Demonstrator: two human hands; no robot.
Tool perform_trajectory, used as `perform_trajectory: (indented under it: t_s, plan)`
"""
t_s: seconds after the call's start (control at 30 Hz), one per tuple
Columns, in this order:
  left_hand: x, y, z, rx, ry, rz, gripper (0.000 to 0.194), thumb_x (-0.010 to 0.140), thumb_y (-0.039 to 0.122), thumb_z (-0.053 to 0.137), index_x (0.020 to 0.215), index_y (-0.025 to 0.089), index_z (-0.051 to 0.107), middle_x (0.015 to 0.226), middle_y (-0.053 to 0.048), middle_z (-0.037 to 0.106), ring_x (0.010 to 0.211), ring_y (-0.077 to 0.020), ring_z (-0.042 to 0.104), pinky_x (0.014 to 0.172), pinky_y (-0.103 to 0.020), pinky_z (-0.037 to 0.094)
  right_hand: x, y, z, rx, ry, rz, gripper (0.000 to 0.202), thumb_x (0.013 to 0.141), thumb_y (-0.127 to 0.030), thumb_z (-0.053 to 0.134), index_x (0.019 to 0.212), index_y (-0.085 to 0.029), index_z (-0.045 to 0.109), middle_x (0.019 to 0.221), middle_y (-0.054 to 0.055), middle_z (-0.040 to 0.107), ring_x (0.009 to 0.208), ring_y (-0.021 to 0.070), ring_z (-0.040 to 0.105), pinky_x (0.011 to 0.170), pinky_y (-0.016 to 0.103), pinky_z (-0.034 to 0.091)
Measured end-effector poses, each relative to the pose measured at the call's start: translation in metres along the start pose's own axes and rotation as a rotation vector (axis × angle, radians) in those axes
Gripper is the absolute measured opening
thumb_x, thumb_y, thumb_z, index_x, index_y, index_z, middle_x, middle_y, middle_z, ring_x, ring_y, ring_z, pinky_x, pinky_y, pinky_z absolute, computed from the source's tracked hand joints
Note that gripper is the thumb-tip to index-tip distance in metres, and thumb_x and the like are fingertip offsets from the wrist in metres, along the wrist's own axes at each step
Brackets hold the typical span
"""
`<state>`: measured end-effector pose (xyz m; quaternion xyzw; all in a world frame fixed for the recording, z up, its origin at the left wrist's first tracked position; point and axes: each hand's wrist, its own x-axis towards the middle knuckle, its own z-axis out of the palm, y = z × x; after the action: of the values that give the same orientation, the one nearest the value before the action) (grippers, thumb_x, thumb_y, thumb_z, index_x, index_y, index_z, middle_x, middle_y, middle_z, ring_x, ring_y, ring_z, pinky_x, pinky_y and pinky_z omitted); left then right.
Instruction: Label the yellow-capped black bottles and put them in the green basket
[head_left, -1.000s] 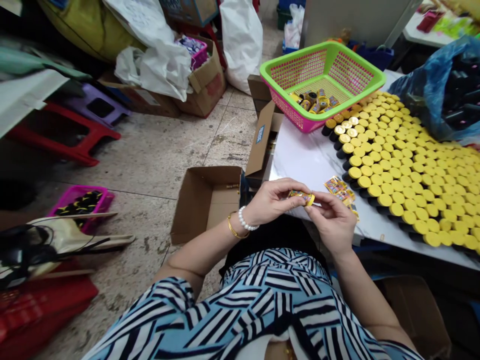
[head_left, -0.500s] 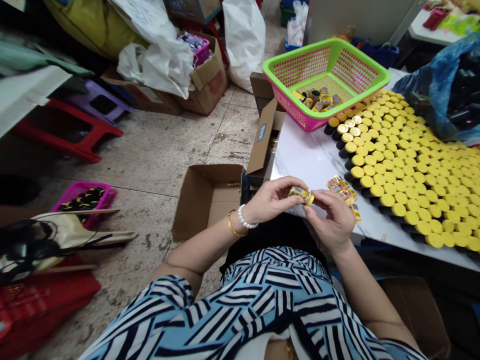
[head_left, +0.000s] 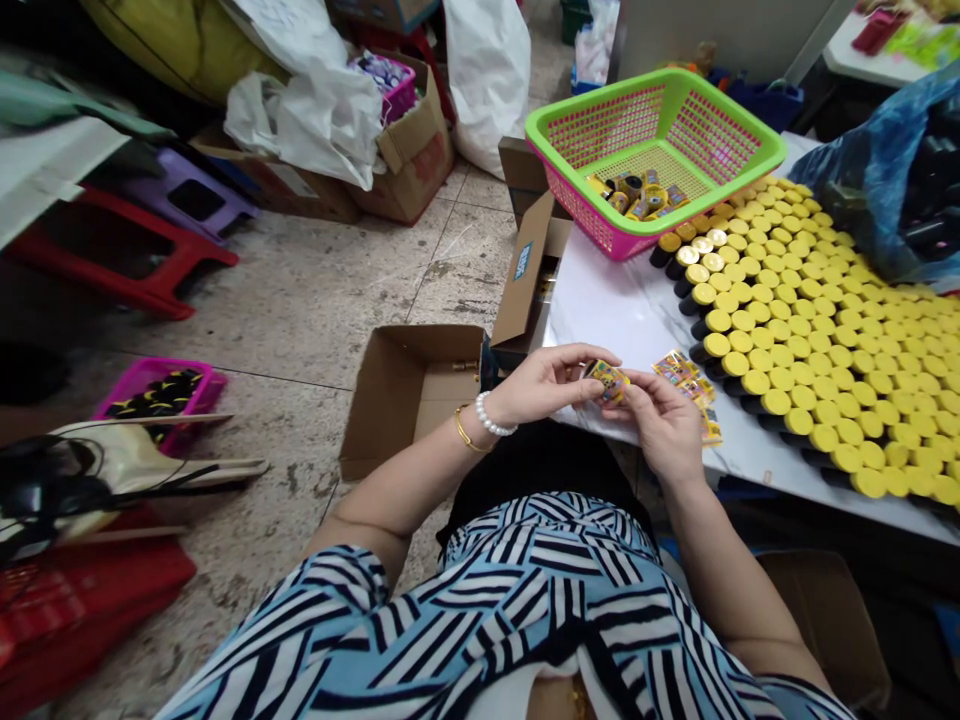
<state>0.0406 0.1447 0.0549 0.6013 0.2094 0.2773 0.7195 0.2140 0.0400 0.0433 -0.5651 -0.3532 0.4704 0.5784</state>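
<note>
Between my two hands, above the table's near edge, is a small cylinder with a colourful yellow printed label (head_left: 609, 380); a dark end shows on its left. My left hand (head_left: 551, 383) grips it from the left with thumb and fingers. From the right, my right hand (head_left: 667, 420) pinches its other side, thumb near the label. Just beyond my right hand, several printed yellow labels (head_left: 679, 370) lie on the white table (head_left: 600, 305). Similar labelled cylinders (head_left: 641, 195) lie in the green and pink basket (head_left: 559, 125).
Rows of black cylinders with yellow tops (head_left: 817, 350) stand on the table's right. A blue plastic bag (head_left: 847, 200) sits behind them. Open cardboard boxes (head_left: 382, 400) stand on the floor left of the table. Farther left are a red stool (head_left: 142, 250) and a pink basket (head_left: 202, 405).
The cylinder has turned in my fingers, so the label's printed face and the dark end now show. My right fingers have moved slightly left and closer round it.
</note>
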Motion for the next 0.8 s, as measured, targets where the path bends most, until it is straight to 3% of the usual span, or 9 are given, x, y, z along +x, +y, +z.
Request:
perform_trajectory:
  t_s: [0.07, 0.17, 0.27, 0.37, 0.47, 0.63, 0.7, 0.8]
  plan:
    - [0.002, -0.001, 0.000, -0.062, 0.037, -0.095, 0.044, 0.086, 0.046, 0.079, 0.111, 0.011, 0.070, 0.080, -0.006, 0.072, 0.061, -0.0106, 0.064, 0.053, -0.020, 0.049, 0.000, -0.001, -0.002, -0.003, -0.041, 0.004, 0.037, 0.090, -0.047, 0.074, 0.115, -0.020, 0.070, 0.090, 0.004, 0.077, 0.075, 0.0187, 0.078, 0.071, 0.035, 0.070]
    - [0.003, -0.001, 0.002, -0.125, 0.109, -0.201, 0.047, 0.085, 0.056, 0.077, 0.096, 0.011, 0.066, 0.061, -0.004, 0.068, 0.045, -0.0102, 0.059, 0.042, -0.019, 0.044, -0.001, -0.001, -0.003, -0.057, -0.052, -0.079, 0.044, 0.087, -0.042, 0.079, 0.124, -0.022, 0.066, 0.104, 0.005, 0.075, 0.083, 0.0172, 0.077, 0.073, 0.032, 0.069]
    - [0.004, 0.002, 0.007, -0.101, 0.148, -0.232, 0.050, 0.084, 0.059, 0.076, 0.097, 0.013, 0.062, 0.052, 0.000, 0.064, 0.036, -0.0092, 0.054, 0.038, -0.017, 0.040, -0.003, -0.001, -0.001, -0.138, -0.032, -0.192, 0.051, 0.079, -0.034, 0.086, 0.125, -0.025, 0.067, 0.114, 0.006, 0.072, 0.095, 0.0180, 0.074, 0.080, 0.031, 0.068]
    - [0.003, 0.005, 0.010, -0.091, 0.121, -0.222, 0.053, 0.085, 0.062, 0.073, 0.104, 0.014, 0.063, 0.054, 0.001, 0.064, 0.036, -0.0093, 0.055, 0.036, -0.016, 0.038, -0.003, -0.002, 0.002, -0.160, -0.011, -0.207, 0.039, 0.081, -0.034, 0.084, 0.116, -0.024, 0.071, 0.105, 0.006, 0.076, 0.093, 0.0193, 0.075, 0.083, 0.034, 0.068]
    - [0.001, 0.004, 0.009, -0.114, 0.056, -0.219, 0.052, 0.087, 0.062, 0.071, 0.105, 0.014, 0.063, 0.063, -0.001, 0.067, 0.042, -0.0103, 0.060, 0.038, -0.017, 0.041, -0.001, -0.002, 0.002, -0.059, -0.004, -0.114, 0.032, 0.083, -0.037, 0.083, 0.109, -0.022, 0.073, 0.098, 0.005, 0.078, 0.080, 0.0192, 0.077, 0.078, 0.036, 0.069]
    - [-0.003, -0.004, 0.007, -0.047, 0.066, -0.067, 0.059, 0.083, 0.048, 0.081, 0.129, 0.017, 0.061, 0.077, -0.001, 0.068, 0.053, -0.0088, 0.062, 0.048, -0.017, 0.047, 0.004, -0.002, -0.005, 0.043, -0.040, 0.062, 0.032, 0.089, -0.045, 0.076, 0.106, -0.019, 0.070, 0.083, 0.003, 0.077, 0.069, 0.0181, 0.077, 0.066, 0.032, 0.069]
    - [-0.003, -0.005, 0.007, -0.038, 0.060, -0.071, 0.055, 0.083, 0.048, 0.081, 0.125, 0.016, 0.064, 0.078, -0.002, 0.069, 0.051, -0.0080, 0.060, 0.046, -0.017, 0.045, 0.003, -0.003, -0.007, 0.061, -0.086, 0.065, 0.036, 0.090, -0.047, 0.074, 0.113, -0.020, 0.067, 0.084, 0.003, 0.077, 0.067, 0.0178, 0.077, 0.064, 0.032, 0.069]
    - [-0.002, -0.001, 0.006, -0.039, 0.076, -0.145, 0.047, 0.088, 0.054, 0.074, 0.108, 0.013, 0.066, 0.063, 0.000, 0.064, 0.045, -0.0084, 0.056, 0.041, -0.017, 0.041, 0.000, -0.008, -0.007, 0.009, -0.150, 0.013, 0.038, 0.089, -0.044, 0.076, 0.118, -0.023, 0.064, 0.086, 0.002, 0.077, 0.068, 0.0174, 0.076, 0.064, 0.032, 0.068]
